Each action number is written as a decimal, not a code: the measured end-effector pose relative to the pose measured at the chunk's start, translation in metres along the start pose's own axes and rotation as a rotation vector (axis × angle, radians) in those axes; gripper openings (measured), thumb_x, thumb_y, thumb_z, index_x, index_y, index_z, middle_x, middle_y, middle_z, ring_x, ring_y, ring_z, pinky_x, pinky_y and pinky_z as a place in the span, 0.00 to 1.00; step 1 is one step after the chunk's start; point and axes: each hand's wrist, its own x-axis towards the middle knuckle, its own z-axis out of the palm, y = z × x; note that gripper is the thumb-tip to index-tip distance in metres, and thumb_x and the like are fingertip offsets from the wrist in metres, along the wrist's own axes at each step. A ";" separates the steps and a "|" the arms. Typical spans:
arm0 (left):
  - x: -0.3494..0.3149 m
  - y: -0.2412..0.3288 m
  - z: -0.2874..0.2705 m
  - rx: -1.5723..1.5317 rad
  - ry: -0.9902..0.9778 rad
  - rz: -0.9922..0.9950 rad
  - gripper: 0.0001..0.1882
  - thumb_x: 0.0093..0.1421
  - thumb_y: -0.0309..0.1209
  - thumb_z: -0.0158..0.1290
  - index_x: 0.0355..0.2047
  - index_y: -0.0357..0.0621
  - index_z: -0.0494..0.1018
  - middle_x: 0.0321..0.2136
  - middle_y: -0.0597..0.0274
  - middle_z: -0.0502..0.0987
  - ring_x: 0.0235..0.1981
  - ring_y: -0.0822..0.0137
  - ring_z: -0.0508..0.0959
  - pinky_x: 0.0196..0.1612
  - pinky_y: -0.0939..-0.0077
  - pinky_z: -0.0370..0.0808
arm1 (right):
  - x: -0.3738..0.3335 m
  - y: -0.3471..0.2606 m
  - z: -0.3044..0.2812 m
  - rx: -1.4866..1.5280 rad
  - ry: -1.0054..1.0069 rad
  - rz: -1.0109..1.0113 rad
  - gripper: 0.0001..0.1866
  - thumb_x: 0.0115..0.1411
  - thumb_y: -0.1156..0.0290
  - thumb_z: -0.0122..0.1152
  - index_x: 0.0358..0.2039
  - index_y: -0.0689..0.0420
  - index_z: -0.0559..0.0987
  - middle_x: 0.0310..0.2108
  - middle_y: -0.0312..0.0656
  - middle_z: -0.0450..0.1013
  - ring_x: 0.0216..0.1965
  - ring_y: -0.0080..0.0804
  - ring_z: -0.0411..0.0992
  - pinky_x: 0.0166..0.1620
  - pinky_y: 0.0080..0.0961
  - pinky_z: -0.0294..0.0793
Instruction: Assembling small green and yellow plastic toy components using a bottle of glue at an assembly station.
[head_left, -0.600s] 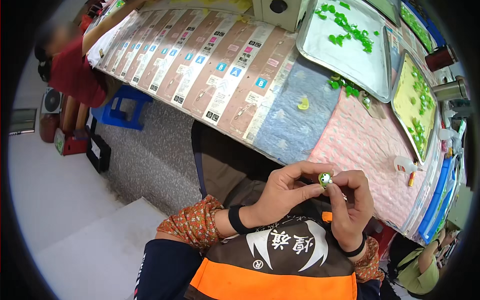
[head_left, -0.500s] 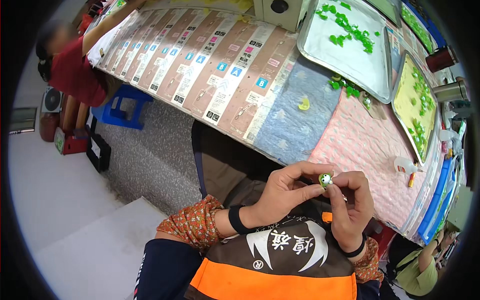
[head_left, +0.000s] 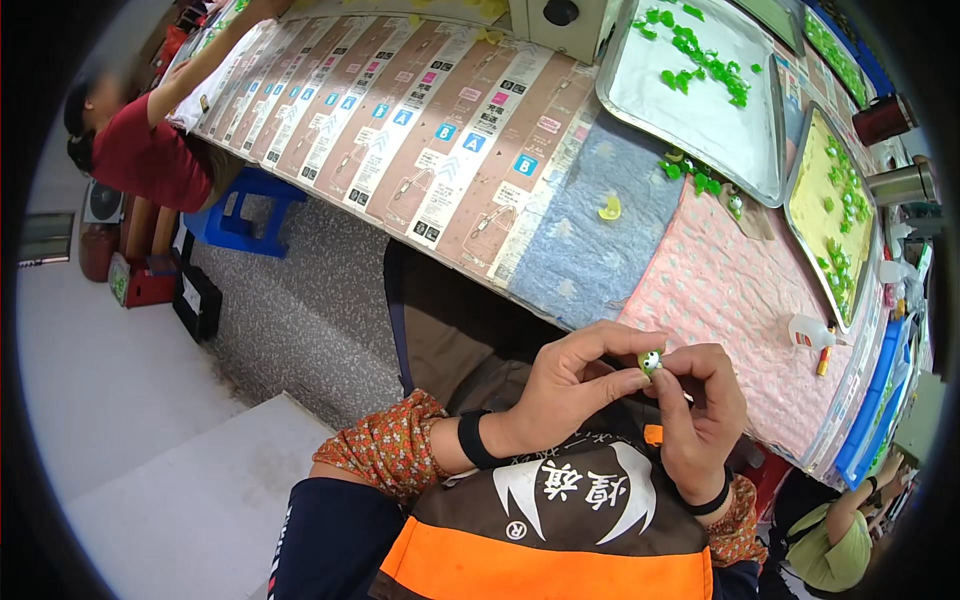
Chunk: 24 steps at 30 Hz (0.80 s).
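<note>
Two hands meet in the head view around one small round green bead with dark dots (head_left: pixel 650 360). The left hand (head_left: pixel 565 390) pinches it from the left with thumb and forefinger, and the right hand (head_left: pixel 700 410) closes on it from the right. It sits between the fingertips, equally near to both; its long axis I cannot tell. Beyond the hands lies a pink quilted cloth (head_left: pixel 720 290).

Green bead (head_left: pixel 650 361), orange floral sleeves (head_left: pixel 392 455).

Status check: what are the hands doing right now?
Left hand and right hand pinch one small green piece between fingertips. Held over lap, off the table. Nothing in the way.
</note>
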 end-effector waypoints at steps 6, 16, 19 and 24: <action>0.000 0.003 -0.001 0.182 -0.050 0.061 0.18 0.64 0.20 0.55 0.54 0.36 0.74 0.49 0.57 0.73 0.49 0.69 0.76 0.48 0.78 0.78 | -0.003 -0.003 0.001 0.018 0.008 0.057 0.04 0.60 0.85 0.59 0.35 0.64 0.74 0.29 0.39 0.72 0.28 0.21 0.74 0.31 0.16 0.73; 0.001 0.001 -0.003 -0.012 -0.046 0.000 0.18 0.68 0.23 0.50 0.57 0.35 0.71 0.50 0.57 0.70 0.49 0.69 0.75 0.48 0.76 0.81 | -0.002 -0.004 -0.001 0.001 -0.003 0.076 0.03 0.62 0.82 0.59 0.36 0.65 0.74 0.31 0.40 0.74 0.29 0.21 0.76 0.33 0.17 0.75; 0.001 0.001 -0.002 -0.062 -0.036 -0.047 0.17 0.67 0.22 0.50 0.56 0.34 0.71 0.48 0.58 0.71 0.48 0.70 0.75 0.46 0.76 0.81 | -0.003 -0.003 -0.001 0.094 -0.007 0.133 0.03 0.63 0.81 0.58 0.37 0.65 0.73 0.32 0.40 0.74 0.30 0.22 0.76 0.34 0.18 0.76; 0.001 -0.009 -0.006 -0.083 -0.005 -0.007 0.13 0.65 0.21 0.53 0.50 0.35 0.72 0.44 0.59 0.73 0.46 0.71 0.76 0.45 0.77 0.78 | -0.001 -0.008 -0.001 0.103 -0.029 0.135 0.03 0.64 0.81 0.58 0.37 0.66 0.73 0.31 0.40 0.74 0.30 0.22 0.76 0.34 0.18 0.77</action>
